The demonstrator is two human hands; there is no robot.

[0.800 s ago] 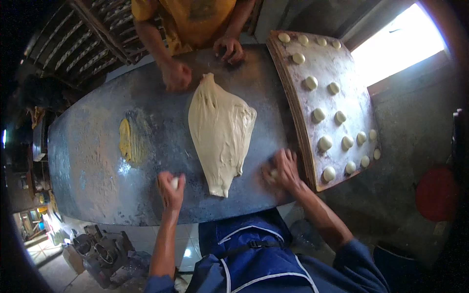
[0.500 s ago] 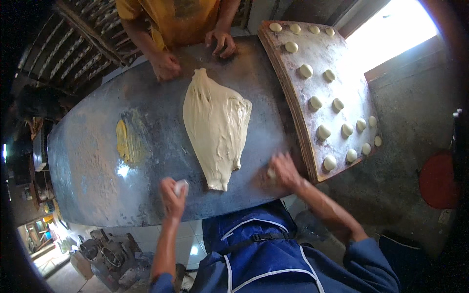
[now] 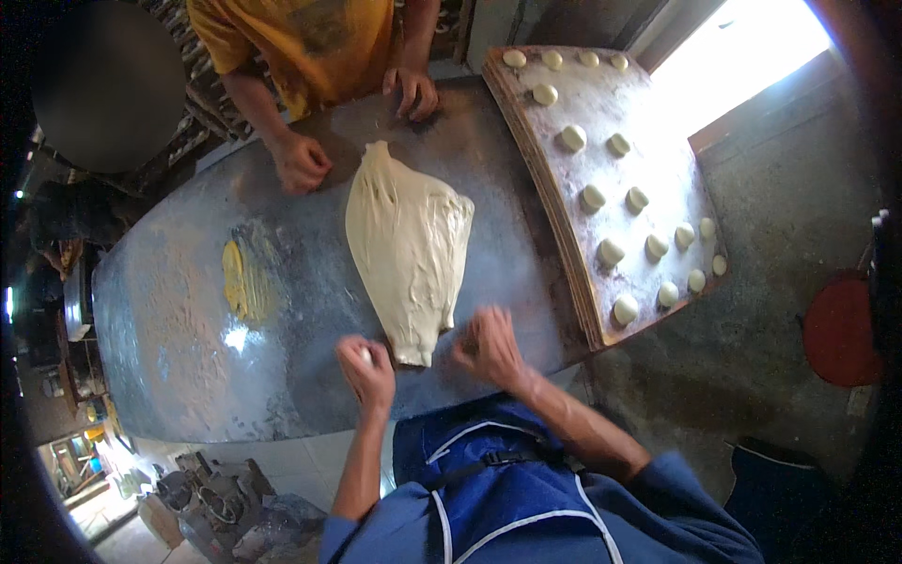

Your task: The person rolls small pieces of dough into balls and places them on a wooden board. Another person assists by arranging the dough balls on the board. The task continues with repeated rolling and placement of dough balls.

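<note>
A large slab of pale, glossy dough (image 3: 409,249) lies on the dark metal-topped table (image 3: 310,282), narrowing toward me. Just left of its near end is my left hand (image 3: 366,376), closed around a small pale piece of dough (image 3: 366,355). To the right of that same end my right hand (image 3: 490,346) curls down at the tabletop, blurred by motion. Its fingers mostly hide the small dough piece under them. Neither hand visibly grips the big slab.
Several round dough balls (image 3: 612,251) sit on a stacked wooden board (image 3: 564,216) at the right. A yellow greasy smear (image 3: 235,280) marks the table's left. Across the table stands a co-worker in a yellow shirt (image 3: 319,47), one fist (image 3: 301,164) on the tabletop. Machinery (image 3: 211,498) stands lower left.
My right hand has swept left, close to the slab's near end. My left hand has shifted slightly right, so both are nearer each other. The co-worker's left-side fist has moved slightly.
</note>
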